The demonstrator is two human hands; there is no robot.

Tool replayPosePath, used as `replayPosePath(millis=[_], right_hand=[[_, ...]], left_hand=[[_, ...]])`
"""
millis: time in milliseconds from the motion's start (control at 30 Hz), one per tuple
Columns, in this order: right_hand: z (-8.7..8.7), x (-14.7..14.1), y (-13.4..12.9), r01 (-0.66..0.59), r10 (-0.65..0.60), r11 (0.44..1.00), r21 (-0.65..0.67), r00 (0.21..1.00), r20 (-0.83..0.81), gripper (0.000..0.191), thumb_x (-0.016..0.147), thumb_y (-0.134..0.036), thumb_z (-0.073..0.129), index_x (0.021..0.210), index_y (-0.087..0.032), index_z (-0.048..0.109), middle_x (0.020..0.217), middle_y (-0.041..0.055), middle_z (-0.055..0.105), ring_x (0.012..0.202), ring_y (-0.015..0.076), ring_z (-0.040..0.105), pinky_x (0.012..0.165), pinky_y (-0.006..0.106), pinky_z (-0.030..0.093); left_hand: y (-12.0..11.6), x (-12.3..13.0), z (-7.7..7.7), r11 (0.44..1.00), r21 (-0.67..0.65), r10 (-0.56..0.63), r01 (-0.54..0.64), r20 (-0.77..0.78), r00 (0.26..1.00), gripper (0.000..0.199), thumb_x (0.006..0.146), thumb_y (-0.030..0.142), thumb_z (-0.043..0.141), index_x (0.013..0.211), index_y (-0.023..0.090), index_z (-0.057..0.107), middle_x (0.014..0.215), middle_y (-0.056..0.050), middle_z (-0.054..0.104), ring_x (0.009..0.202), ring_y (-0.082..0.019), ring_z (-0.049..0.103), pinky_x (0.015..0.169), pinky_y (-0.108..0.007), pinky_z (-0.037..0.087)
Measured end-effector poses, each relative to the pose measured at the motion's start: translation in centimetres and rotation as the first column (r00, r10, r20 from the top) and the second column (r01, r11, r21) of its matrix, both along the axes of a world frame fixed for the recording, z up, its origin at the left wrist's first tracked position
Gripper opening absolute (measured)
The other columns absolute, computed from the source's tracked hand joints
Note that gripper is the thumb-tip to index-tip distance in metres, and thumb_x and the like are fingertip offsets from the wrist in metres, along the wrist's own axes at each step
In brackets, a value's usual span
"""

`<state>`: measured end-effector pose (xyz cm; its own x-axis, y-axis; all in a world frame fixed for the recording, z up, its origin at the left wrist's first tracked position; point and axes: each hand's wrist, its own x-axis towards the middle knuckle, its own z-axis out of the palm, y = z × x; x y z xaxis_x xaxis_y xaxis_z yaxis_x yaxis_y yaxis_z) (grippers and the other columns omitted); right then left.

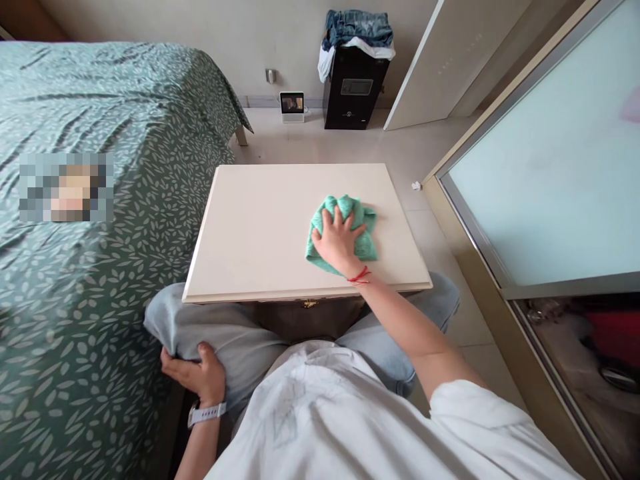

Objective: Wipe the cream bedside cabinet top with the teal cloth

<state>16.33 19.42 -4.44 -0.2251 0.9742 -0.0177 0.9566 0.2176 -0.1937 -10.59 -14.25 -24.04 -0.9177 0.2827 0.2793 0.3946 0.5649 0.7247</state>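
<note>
My right hand (337,241) presses a green cloth (367,248) onto the right half of a cream-coloured cabinet top (260,227). Its fingers are spread and curl into the cloth, which bunches up ahead of the fingertips. A red string bracelet circles that wrist. My left hand (197,373) rests on the side of my left knee, thumb apart from the fingers, with nothing in it. A small gold-coloured clasp (309,304) shows on the front of the cabinet, between my legs.
Left stands a bed with a green leaf-patterned cover (150,140) and a blurred-out patch on it. Behind are a small screen (293,107) and a black box (354,90) topped with folded jeans (357,28). At right are an open door (450,60) and a sliding glass panel (555,160).
</note>
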Motion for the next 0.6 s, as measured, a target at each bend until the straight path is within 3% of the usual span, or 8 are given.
replayPosePath(millis=[167,333,533,600], right_hand=[[1.0,-8.1,-1.9,-0.221,0.217,0.974,-0.045,0.973,-0.086,0.073,0.122,-0.036,0.050,0.191,-0.015,0.052,0.204,0.0267,0.037,0.186,0.0596,0.031,0.140,0.097,0.031],[1.0,-14.8,-3.7,-0.411,0.403,0.911,-0.028,0.903,-0.149,0.072,0.121,-0.037,0.053,0.189,-0.014,0.054,0.203,0.0262,0.038,0.187,0.0573,0.031,0.142,0.096,0.030],[1.0,-19.7,-5.7,-0.551,0.546,0.834,0.015,0.821,-0.165,0.071,0.123,-0.038,0.053,0.188,-0.011,0.054,0.202,0.0259,0.040,0.187,0.0575,0.032,0.143,0.092,0.031],[1.1,-20.3,-5.8,-0.660,0.656,0.751,0.021,0.741,-0.146,0.069,0.122,-0.041,0.057,0.186,-0.015,0.059,0.203,0.0229,0.041,0.187,0.0557,0.032,0.145,0.089,0.030]], left_hand=[[0.0,0.2,0.0,1.000,0.017,-0.012,0.013,-0.017,1.000,0.117,0.080,0.055,0.069,0.174,-0.009,0.045,0.177,-0.046,0.046,0.171,-0.057,0.044,0.146,-0.078,0.031],[0.0,0.5,0.2,0.999,0.025,-0.022,0.023,-0.035,0.999,0.115,0.082,0.055,0.069,0.174,-0.010,0.045,0.174,-0.046,0.048,0.170,-0.058,0.045,0.145,-0.079,0.032],[-0.1,0.8,0.3,1.000,0.020,-0.014,0.014,-0.025,1.000,0.115,0.083,0.057,0.069,0.173,-0.010,0.045,0.173,-0.045,0.049,0.168,-0.057,0.047,0.145,-0.080,0.033],[0.0,0.8,0.4,1.000,0.017,-0.004,0.004,-0.021,1.000,0.115,0.082,0.057,0.068,0.173,-0.009,0.046,0.173,-0.045,0.049,0.168,-0.057,0.047,0.145,-0.079,0.033]])
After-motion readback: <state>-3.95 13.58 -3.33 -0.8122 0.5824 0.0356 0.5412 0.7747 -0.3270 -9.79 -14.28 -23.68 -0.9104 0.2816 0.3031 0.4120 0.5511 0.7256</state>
